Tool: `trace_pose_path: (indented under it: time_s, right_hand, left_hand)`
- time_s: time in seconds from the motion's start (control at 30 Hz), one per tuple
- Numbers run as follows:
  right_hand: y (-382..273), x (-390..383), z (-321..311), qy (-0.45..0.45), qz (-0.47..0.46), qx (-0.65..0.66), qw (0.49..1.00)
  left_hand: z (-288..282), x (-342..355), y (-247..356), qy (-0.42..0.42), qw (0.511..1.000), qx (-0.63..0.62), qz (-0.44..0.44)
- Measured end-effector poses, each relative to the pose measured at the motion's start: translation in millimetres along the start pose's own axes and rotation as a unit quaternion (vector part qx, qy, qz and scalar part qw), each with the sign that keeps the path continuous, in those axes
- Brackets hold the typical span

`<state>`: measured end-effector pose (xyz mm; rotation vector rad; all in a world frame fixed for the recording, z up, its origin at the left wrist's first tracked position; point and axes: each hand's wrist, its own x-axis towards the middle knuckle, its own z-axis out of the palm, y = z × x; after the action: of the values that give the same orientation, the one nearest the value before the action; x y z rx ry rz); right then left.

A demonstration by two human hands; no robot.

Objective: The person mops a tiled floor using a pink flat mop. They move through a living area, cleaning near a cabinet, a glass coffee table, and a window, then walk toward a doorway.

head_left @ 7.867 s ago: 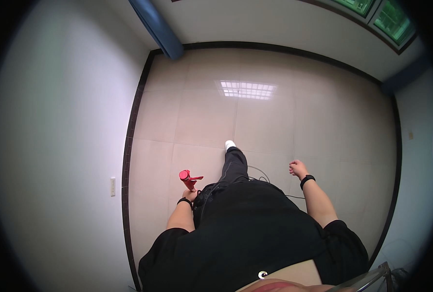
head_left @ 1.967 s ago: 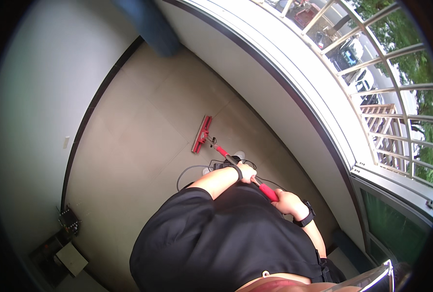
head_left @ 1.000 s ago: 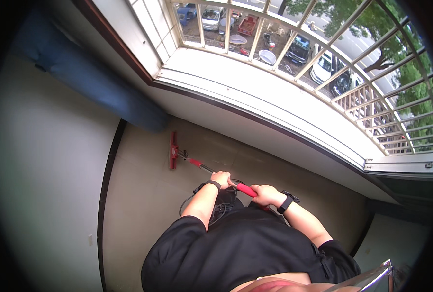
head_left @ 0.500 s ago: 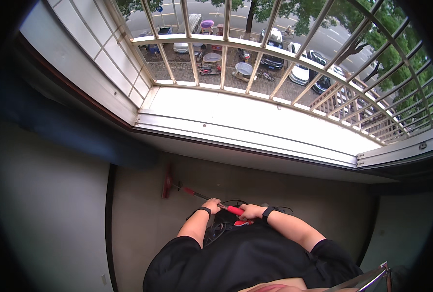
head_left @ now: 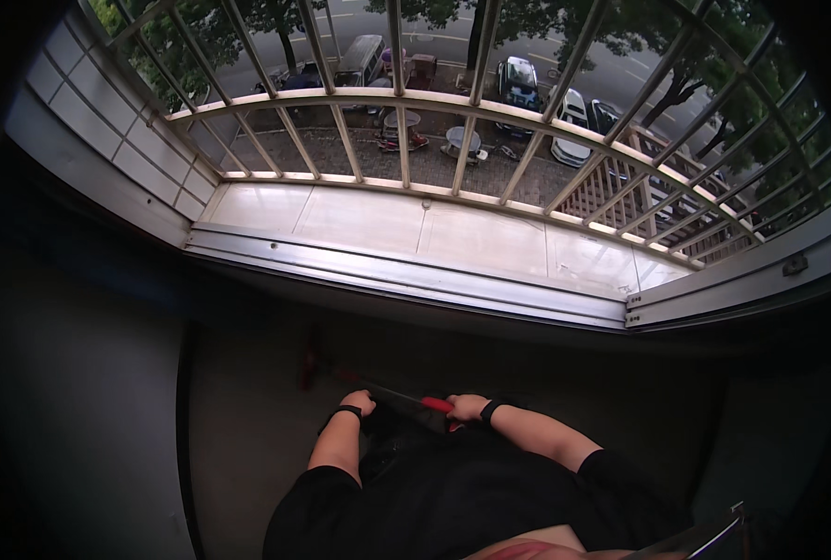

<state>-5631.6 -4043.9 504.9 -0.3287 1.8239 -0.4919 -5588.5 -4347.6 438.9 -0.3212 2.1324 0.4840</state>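
My right hand (head_left: 469,408) is closed round the red grip (head_left: 437,404) of a long-handled squeegee. Its thin pole (head_left: 392,389) runs up and left to a red head (head_left: 309,362), dim in the shade below the window. My left hand (head_left: 361,402) is off the grip, just below the pole, its fingers curled; whether anything is in them is too dark to see. Both wrists carry dark bands. Part of a red piece shows just under my right hand.
Ahead is a window sill (head_left: 359,219) with a metal sliding track (head_left: 387,280). Beyond it stands a barred guard (head_left: 415,98), with parked cars and trees below. White tiles (head_left: 79,93) line the left side. A pale panel (head_left: 70,401) is at lower left.
My left hand has come off the pole and moved left. My right hand keeps the grip and sits slightly further left. The view has shifted and the room looks darker.
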Motion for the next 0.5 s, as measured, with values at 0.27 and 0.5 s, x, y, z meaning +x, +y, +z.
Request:
trace_pose_path:
  time_s: [0.27, 0.5]
  right_hand:
    - [67.1, -92.6, -43.5, -0.016, 0.088, 0.064, 0.994]
    - [139.8, -181.7, -19.6, 0.001, 0.208, 0.226, 0.952]
  left_hand:
    - [-13.1, -4.9, 54.9, -0.005, 0.991, -0.060, 0.122]
    - [-32.5, -3.0, 69.1, -0.023, 0.993, -0.015, 0.112]
